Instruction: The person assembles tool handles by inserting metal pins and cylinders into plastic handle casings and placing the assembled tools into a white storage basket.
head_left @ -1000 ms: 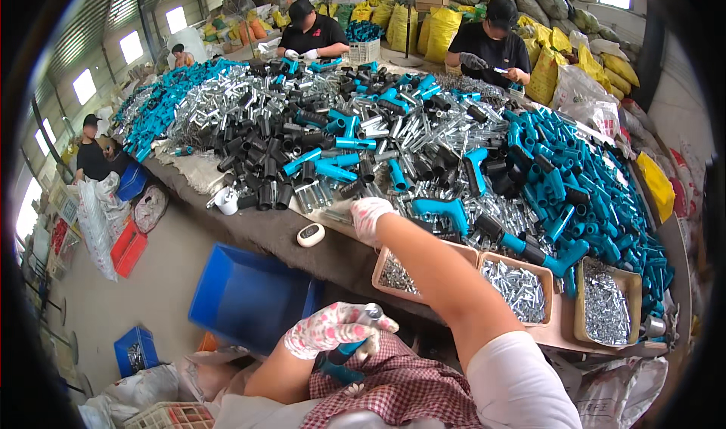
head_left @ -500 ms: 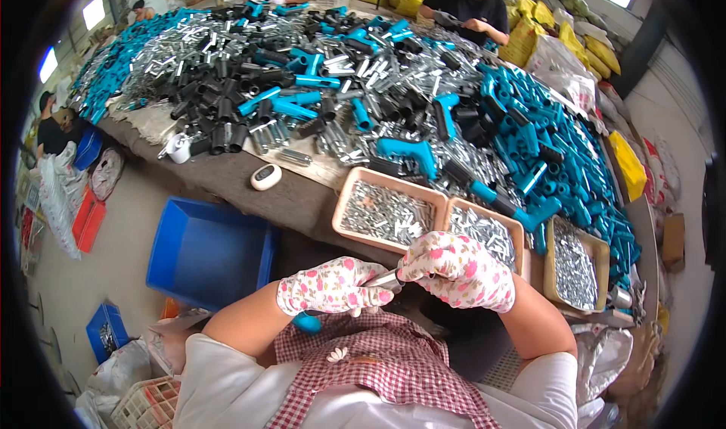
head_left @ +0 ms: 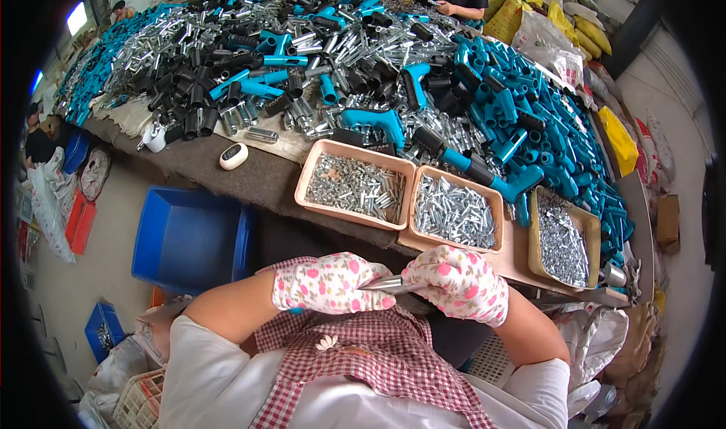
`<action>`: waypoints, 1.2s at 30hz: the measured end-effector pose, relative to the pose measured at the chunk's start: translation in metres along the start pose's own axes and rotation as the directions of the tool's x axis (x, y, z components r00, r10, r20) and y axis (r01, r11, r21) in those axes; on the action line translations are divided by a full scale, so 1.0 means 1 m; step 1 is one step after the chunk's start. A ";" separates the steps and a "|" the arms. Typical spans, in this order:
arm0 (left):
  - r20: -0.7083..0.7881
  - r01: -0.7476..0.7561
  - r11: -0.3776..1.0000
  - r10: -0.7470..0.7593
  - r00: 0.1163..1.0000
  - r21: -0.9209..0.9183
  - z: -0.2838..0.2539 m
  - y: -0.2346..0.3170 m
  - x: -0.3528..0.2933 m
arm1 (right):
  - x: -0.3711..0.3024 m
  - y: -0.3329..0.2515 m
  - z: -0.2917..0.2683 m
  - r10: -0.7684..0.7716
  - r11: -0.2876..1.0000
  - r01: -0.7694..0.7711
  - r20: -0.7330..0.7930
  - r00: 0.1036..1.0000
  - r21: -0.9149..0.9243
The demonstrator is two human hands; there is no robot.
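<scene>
In front of my apron both hands wear white gloves with a pink flower print. My left hand (head_left: 329, 284) is closed around a shiny metal tube (head_left: 387, 283) whose bare middle shows between the hands. From the other side, my right hand (head_left: 461, 284) closes its fingers on the tube's right end. Below the left palm a bit of teal plastic (head_left: 296, 310) peeks out; whether it joins the tube is hidden. Just beyond the hands, a pink tray (head_left: 412, 227) holds small metal pins, beside another pink tray (head_left: 301, 194) of small metal parts.
A tan tray (head_left: 596, 247) of metal pieces stands at the right. Teal handles (head_left: 374, 120), black sleeves and metal tubes are heaped across the table. A white oval device (head_left: 234, 156) lies near the edge, above a blue bin (head_left: 189, 236). Co-workers sit at the far side.
The view has shifted, so the trays appear higher and farther left. My hands are now farther from the trays, and more of the tube shows between them.
</scene>
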State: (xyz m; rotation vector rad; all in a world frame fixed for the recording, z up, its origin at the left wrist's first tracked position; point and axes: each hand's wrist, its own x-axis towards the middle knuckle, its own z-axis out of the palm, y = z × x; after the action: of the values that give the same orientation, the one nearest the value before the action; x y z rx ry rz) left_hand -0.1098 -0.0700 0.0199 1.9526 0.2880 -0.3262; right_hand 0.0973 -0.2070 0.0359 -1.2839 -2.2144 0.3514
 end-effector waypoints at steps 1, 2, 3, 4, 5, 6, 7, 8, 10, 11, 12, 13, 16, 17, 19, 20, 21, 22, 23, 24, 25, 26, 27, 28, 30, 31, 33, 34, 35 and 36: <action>-0.051 -0.043 0.990 0.050 0.997 0.133 0.003 0.003 0.001 | -0.002 -0.002 -0.002 0.001 1.000 -0.001 -0.006 1.000 0.002; -0.135 -0.065 0.951 0.110 0.985 0.301 0.010 -0.003 0.004 | -0.004 -0.007 -0.004 0.194 0.981 -0.194 0.038 0.980 -0.002; -0.130 -0.063 0.951 0.107 0.986 0.304 0.018 -0.003 0.006 | -0.007 -0.009 -0.005 0.380 0.925 -0.380 0.082 0.921 -0.012; -0.259 0.018 0.867 0.128 0.957 0.498 0.026 -0.001 0.009 | -0.010 -0.007 0.002 0.457 0.882 -0.460 0.045 0.888 0.101; -0.373 0.123 0.744 0.178 0.911 0.656 0.032 0.000 0.012 | -0.009 -0.010 0.001 0.565 0.815 -0.574 0.111 0.817 0.080; -0.334 0.143 0.652 0.179 0.926 0.744 0.034 0.000 0.016 | -0.007 -0.008 0.002 0.611 0.779 -0.627 0.197 0.767 0.020; -0.321 0.134 0.649 0.178 0.930 0.749 0.037 -0.001 0.017 | -0.008 -0.007 0.004 0.654 0.741 -0.670 0.276 0.705 -0.043; -0.287 0.101 0.610 0.217 0.933 0.786 0.042 -0.002 0.017 | -0.014 -0.003 0.011 0.661 0.724 -0.689 0.245 0.710 0.044; -0.258 0.061 0.544 0.295 0.920 0.837 0.048 -0.008 0.019 | -0.022 0.001 0.019 0.711 0.617 -0.761 0.273 0.648 0.200; -0.251 0.055 0.542 0.294 0.922 0.839 0.048 -0.010 0.020 | -0.024 0.001 0.018 0.735 0.477 -0.812 0.355 0.578 0.336; -0.287 0.082 0.512 0.335 0.897 0.855 0.046 -0.011 0.022 | -0.027 0.002 0.016 0.720 0.358 -0.786 0.387 0.576 0.505; -0.324 0.115 0.484 0.374 0.869 0.868 0.045 -0.013 0.022 | -0.031 0.003 0.013 0.697 0.220 -0.729 0.418 0.583 0.649; -0.340 0.126 0.541 0.315 0.886 0.832 0.041 -0.015 0.024 | -0.038 0.002 0.018 0.663 0.476 -0.672 0.270 0.698 0.568; -0.342 0.127 0.582 0.276 0.898 0.803 0.039 -0.011 0.024 | -0.037 0.000 0.022 0.573 0.763 -0.576 0.105 0.812 0.294; -0.306 0.131 0.651 0.163 0.938 0.748 0.034 -0.007 0.024 | -0.035 -0.001 0.026 0.588 0.787 -0.589 0.069 0.806 0.185; -0.298 0.056 0.745 0.195 0.935 0.665 0.034 -0.013 0.023 | -0.037 0.001 0.028 0.523 0.843 -0.522 0.029 0.852 0.131; -0.294 -0.022 0.823 0.227 0.929 0.568 0.033 -0.015 0.022 | -0.037 0.001 0.029 0.454 0.889 -0.452 -0.006 0.891 0.072; -0.208 -0.040 0.885 0.153 0.966 0.464 0.025 -0.010 0.021 | -0.034 -0.001 0.026 0.452 0.890 -0.451 -0.006 0.892 0.072; -0.208 -0.041 0.883 0.154 0.966 0.467 0.022 -0.005 0.020 | -0.034 0.000 0.027 0.452 0.890 -0.450 -0.009 0.892 0.071; -0.160 -0.001 0.887 0.084 0.984 0.461 0.020 -0.002 0.021 | -0.034 0.001 0.028 0.445 0.893 -0.444 -0.001 0.896 0.071; -0.111 0.041 0.889 0.011 0.994 0.456 0.020 0.000 0.020 | -0.036 0.000 0.029 0.438 0.896 -0.438 0.008 0.899 0.072; -0.134 0.018 0.881 0.052 0.990 0.472 0.022 -0.003 0.020 | -0.037 -0.001 0.030 0.439 0.896 -0.438 0.008 0.899 0.073; -0.133 0.018 0.881 0.052 0.990 0.472 0.024 -0.002 0.019 | -0.038 -0.002 0.030 0.456 0.882 -0.452 0.002 0.890 0.135; -0.166 0.040 0.846 0.057 0.984 0.532 0.027 -0.001 0.019 | -0.039 -0.002 0.030 0.472 0.865 -0.462 -0.002 0.882 0.196; -0.222 0.086 0.751 0.083 0.972 0.655 0.031 -0.003 0.021 | -0.033 0.002 0.021 0.537 0.826 -0.554 0.151 0.830 0.106; -0.219 0.083 0.750 0.084 0.972 0.656 0.032 -0.005 0.021 | -0.030 0.003 0.017 0.599 0.778 -0.628 0.291 0.745 0.004; -0.236 0.093 0.629 0.148 0.961 0.772 0.035 -0.008 0.022 | -0.030 -0.001 0.015 0.649 0.615 -0.750 0.384 0.657 0.245; -0.226 0.088 0.625 0.144 0.964 0.775 0.036 -0.007 0.021 | -0.034 0.000 0.016 0.650 0.503 -0.770 0.416 0.636 0.392; -0.225 0.086 0.626 0.146 0.963 0.775 0.035 -0.008 0.021 | -0.039 0.001 0.019 0.645 0.370 -0.768 0.449 0.618 0.523; -0.237 0.050 0.701 0.173 0.956 0.711 0.034 -0.009 0.020 | -0.047 0.006 0.021 0.560 0.589 -0.603 0.266 0.784 0.538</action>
State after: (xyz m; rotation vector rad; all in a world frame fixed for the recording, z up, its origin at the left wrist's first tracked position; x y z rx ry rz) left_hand -0.0970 -0.0969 -0.0079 2.7961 0.3074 -0.0983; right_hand 0.1079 -0.2431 0.0001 -1.5823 -1.4315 1.2629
